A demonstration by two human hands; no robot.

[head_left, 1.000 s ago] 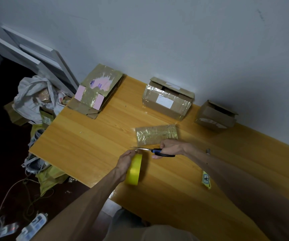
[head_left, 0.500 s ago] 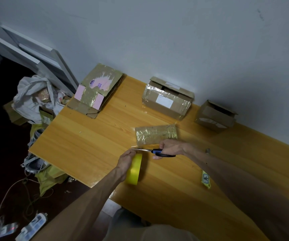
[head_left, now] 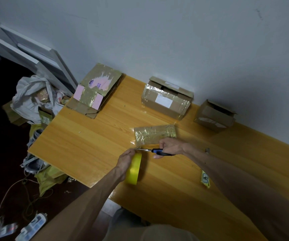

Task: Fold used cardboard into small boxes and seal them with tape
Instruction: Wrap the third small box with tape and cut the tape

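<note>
Left hand (head_left: 125, 158) curled round the yellow tape roll (head_left: 133, 169), on edge mid-counter (head_left: 88, 140). Right hand (head_left: 170, 146) grips scissors (head_left: 150, 150), blades at the strip off the small taped box (head_left: 155, 134) just beyond. Pull strip taut, snip close to box, press tail flat.

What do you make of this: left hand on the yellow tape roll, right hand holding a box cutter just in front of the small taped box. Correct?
Not quite. The right hand grips scissors with blue and black handles, not a box cutter. The head view shows their blades pointing toward the left hand. That hand does hold the yellow tape roll, just in front of the small taped box.
</note>
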